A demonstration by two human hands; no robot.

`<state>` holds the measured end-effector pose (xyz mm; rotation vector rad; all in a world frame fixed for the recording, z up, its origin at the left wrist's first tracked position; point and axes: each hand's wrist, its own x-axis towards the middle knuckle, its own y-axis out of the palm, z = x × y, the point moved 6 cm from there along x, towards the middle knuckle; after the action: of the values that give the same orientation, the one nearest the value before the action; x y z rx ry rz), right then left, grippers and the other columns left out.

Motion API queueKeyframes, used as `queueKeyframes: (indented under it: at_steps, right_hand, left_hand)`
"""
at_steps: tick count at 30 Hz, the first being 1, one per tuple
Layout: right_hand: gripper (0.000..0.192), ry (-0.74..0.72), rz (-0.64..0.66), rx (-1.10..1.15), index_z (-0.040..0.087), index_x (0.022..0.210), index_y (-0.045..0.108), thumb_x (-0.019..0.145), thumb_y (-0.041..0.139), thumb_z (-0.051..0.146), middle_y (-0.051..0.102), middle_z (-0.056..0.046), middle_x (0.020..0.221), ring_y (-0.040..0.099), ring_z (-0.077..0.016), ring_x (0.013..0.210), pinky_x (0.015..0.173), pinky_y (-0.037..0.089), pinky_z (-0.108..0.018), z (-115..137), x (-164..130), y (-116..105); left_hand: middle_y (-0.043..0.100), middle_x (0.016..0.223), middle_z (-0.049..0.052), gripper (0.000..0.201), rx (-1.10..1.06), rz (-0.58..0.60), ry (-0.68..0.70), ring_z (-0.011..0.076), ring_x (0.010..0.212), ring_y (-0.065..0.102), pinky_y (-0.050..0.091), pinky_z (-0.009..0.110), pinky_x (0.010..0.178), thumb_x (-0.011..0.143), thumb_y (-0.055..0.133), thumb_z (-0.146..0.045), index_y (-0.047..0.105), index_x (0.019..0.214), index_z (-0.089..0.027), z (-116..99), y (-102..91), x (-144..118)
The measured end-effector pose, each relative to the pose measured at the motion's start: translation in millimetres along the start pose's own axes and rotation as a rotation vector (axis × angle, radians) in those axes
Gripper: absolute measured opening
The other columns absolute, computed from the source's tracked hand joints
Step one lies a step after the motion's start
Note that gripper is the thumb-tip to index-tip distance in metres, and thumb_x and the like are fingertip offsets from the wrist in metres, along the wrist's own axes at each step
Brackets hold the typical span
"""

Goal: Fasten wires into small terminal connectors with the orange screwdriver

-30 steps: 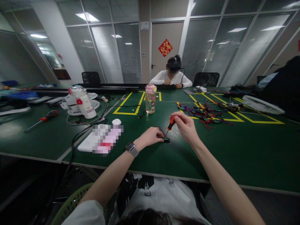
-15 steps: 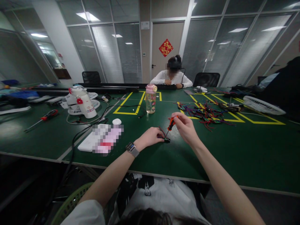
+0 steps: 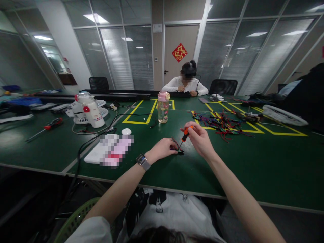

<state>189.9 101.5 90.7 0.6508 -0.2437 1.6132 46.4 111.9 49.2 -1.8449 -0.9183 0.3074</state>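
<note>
On the green table in front of me lies a small circuit board [image 3: 180,152] with a dark terminal block and thin red and dark wires. My left hand [image 3: 168,147] is closed on the board's left end and its wires, pressing it to the tabletop. An orange and black screwdriver [image 3: 185,135] stands tilted over the board, its tip down at the terminal. The fingers of my right hand [image 3: 198,136] are wrapped round the top of its handle. Whether the tip sits in a screw is too small to tell.
A pink-lidded bottle [image 3: 163,107] stands beyond my hands. To the right lies a heap of wired boards [image 3: 220,121]. On the left are a white bottle [image 3: 91,111], a white box [image 3: 101,150], cables and another screwdriver [image 3: 52,125]. A person [image 3: 186,82] sits opposite.
My right hand's fingers have shifted slightly on the screwdriver handle. The board and my left hand have stayed in place.
</note>
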Motion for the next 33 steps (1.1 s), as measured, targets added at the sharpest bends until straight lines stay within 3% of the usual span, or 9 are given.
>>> queueKeyframes:
  at_steps: [7,13,20,26,33]
  right_hand:
    - [0.032,0.038,0.027,0.017,0.033,0.115,0.068,0.088,0.070,0.049,0.072,0.000,0.093,0.067,-0.0165,0.088,0.088,0.054,-0.033,3.0,0.1,0.1]
    - [0.023,0.000,0.026,-0.015,0.028,0.099,0.069,0.092,0.064,0.050,0.070,-0.002,0.093,0.066,-0.0191,0.091,0.085,0.054,-0.035,4.2,-1.6,3.1]
    - [0.019,-0.061,-0.030,-0.124,0.028,0.092,0.072,0.082,0.078,0.044,0.067,0.001,0.091,0.064,-0.0164,0.089,0.085,0.054,-0.031,2.2,-0.1,-6.2]
    - [0.037,-0.004,0.032,-0.105,0.029,0.121,0.066,0.090,0.068,0.048,0.072,-0.002,0.097,0.067,-0.0179,0.092,0.086,0.055,-0.034,1.6,0.3,-3.1]
    - [0.024,-0.027,-0.009,-0.037,0.028,0.097,0.069,0.085,0.073,0.049,0.071,-0.002,0.093,0.067,-0.0183,0.089,0.087,0.056,-0.035,2.8,0.3,-1.8]
  left_hand:
    - [0.073,0.096,0.006,0.014,0.027,-0.001,-0.005,0.0168,0.083,0.067,0.047,0.024,0.077,0.084,0.079,-0.025,0.080,0.095,-0.017,1.0,-0.4,-0.2]
    - [0.073,0.096,0.006,0.014,0.018,0.002,0.006,0.0169,0.084,0.067,0.047,0.024,0.077,0.084,0.079,-0.026,0.080,0.095,-0.017,1.2,0.2,0.1]
    - [0.073,0.099,0.006,0.013,-0.004,0.014,-0.006,0.0166,0.086,0.068,0.048,0.023,0.078,0.085,0.078,-0.024,0.080,0.095,-0.016,1.7,0.7,0.2]
    - [0.073,0.098,0.006,0.014,0.019,0.008,-0.002,0.0167,0.085,0.067,0.048,0.024,0.078,0.085,0.078,-0.025,0.080,0.095,-0.016,2.2,1.2,0.7]
    - [0.073,0.098,0.006,0.014,0.008,0.010,-0.002,0.0172,0.087,0.067,0.048,0.023,0.079,0.085,0.078,-0.026,0.080,0.096,-0.017,2.2,0.5,-0.1]
